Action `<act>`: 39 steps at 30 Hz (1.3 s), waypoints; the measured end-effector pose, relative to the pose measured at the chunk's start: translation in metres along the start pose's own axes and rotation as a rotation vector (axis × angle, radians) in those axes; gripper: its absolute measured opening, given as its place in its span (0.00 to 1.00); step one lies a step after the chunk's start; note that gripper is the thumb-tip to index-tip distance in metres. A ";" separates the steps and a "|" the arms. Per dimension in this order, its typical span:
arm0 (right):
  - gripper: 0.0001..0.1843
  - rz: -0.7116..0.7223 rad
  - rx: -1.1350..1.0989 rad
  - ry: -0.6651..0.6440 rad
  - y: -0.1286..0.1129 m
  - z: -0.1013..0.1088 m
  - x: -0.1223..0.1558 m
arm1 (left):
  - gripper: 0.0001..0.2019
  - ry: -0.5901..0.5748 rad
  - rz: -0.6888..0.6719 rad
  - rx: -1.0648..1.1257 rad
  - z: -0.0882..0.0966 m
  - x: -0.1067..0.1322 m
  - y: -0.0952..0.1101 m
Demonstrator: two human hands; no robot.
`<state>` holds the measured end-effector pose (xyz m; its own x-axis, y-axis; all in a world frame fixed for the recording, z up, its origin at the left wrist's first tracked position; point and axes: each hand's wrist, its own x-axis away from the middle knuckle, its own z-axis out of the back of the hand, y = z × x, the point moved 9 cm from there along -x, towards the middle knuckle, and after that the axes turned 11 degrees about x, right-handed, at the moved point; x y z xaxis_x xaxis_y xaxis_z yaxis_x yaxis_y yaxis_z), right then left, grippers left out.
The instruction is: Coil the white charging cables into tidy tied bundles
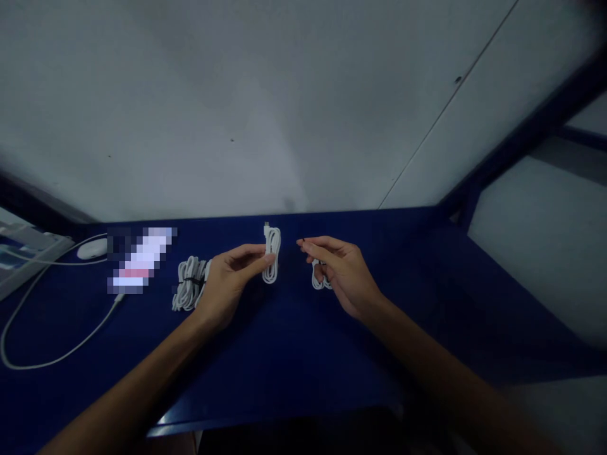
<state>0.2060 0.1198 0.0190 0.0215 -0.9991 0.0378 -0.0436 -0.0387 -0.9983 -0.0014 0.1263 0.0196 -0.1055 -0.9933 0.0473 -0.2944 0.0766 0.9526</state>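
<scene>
My left hand (227,278) pinches a white USB cable (272,256) folded into a long, narrow coil, held upright with its plug at the top. My right hand (339,268) is a short way to the right, thumb and forefinger pressed together. A tiny dark bit shows at those fingertips, too small to make out. Below and partly behind the right fingers lies another coiled white cable (317,278). Beside my left wrist, bundled white cables (188,283) rest on the table, with a black tie around them; the left hand covers part of them.
The blue table (284,354) meets a pale wall (265,114) at the back. At left lie a blurred-out phone (142,259) with a white charging cord (61,361), a white rounded object (92,248) and a white tray-like thing (28,268). Blue frame bars stand at right.
</scene>
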 end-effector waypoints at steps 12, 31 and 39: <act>0.10 -0.049 0.090 -0.135 0.008 -0.013 0.002 | 0.11 -0.193 0.162 0.222 -0.027 0.007 -0.014; 0.04 0.274 0.314 0.094 -0.008 -0.015 0.014 | 0.06 -0.217 0.247 0.376 -0.033 0.011 -0.025; 0.06 0.110 0.230 0.072 -0.001 -0.017 0.010 | 0.14 -0.176 0.276 0.310 -0.031 0.013 -0.028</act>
<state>0.1897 0.1098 0.0208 -0.0426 -0.9961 -0.0771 0.1867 0.0679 -0.9801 0.0353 0.1086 0.0025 -0.3723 -0.9040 0.2100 -0.5002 0.3860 0.7751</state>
